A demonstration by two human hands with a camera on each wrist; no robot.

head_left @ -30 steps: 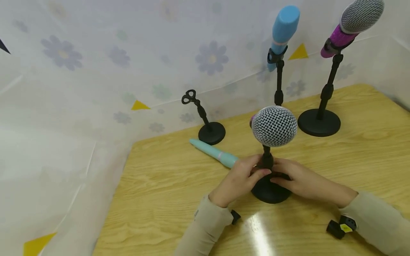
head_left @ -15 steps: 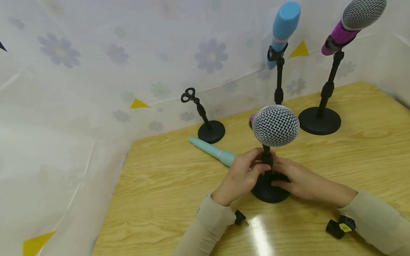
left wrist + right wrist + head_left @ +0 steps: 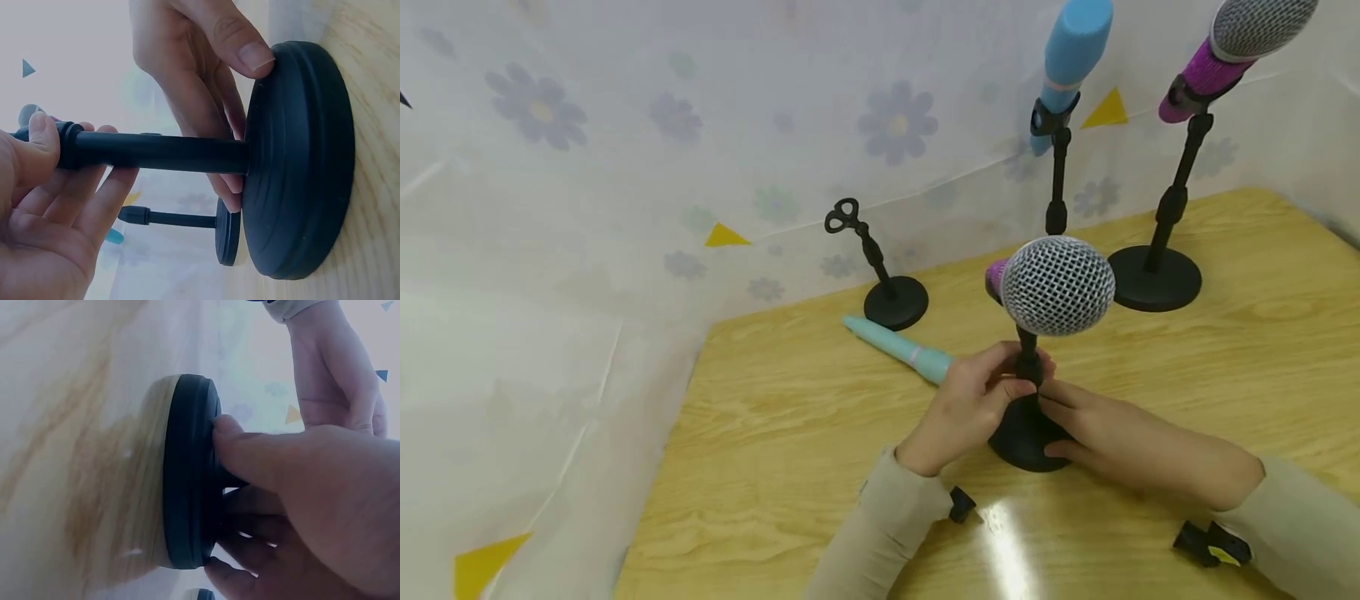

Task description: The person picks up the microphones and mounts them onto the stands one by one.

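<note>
Nearest us, pale cuffs (image 3: 891,508), then the near stand (image 3: 1030,446), upright on the surface (image 3: 760,467) between the person's two hands; we take it as landmark. Left hand (image 3: 955,417) at its left, thumb and fingers pinching the collar on the pole; we judge the grip braces a top-heavy load. Right hand (image 3: 1108,429) lower, at its right, thumb and fingers gripping the round base, thumb by the rim, probably to steady the foot. We cannot tell whether the base sits flat all round. Over both hands, clipped atop the near stand, the silver-headed microphone (image 3: 1058,286) tilts, mesh toward us, purple body mostly hidden.

Beyond the near stand, to its left, a teal microphone-shaped piece (image 3: 898,346) lies flat, thick end partly behind the left hand; perhaps laid down for want of a clip. Past it, an unloaded stand (image 3: 897,304), looped clip raised. Beyond the near stand, to its right, a purple microphone (image 3: 1210,71) on the right stand (image 3: 1156,279). Behind the near stand, a blue microphone-shaped piece (image 3: 1078,50) on the back stand (image 3: 1057,179), foot hidden from us. Both tilt, presumably to face a speaker. Farthest off, beyond the near stand, a flower-print sheet (image 3: 625,208)
</note>
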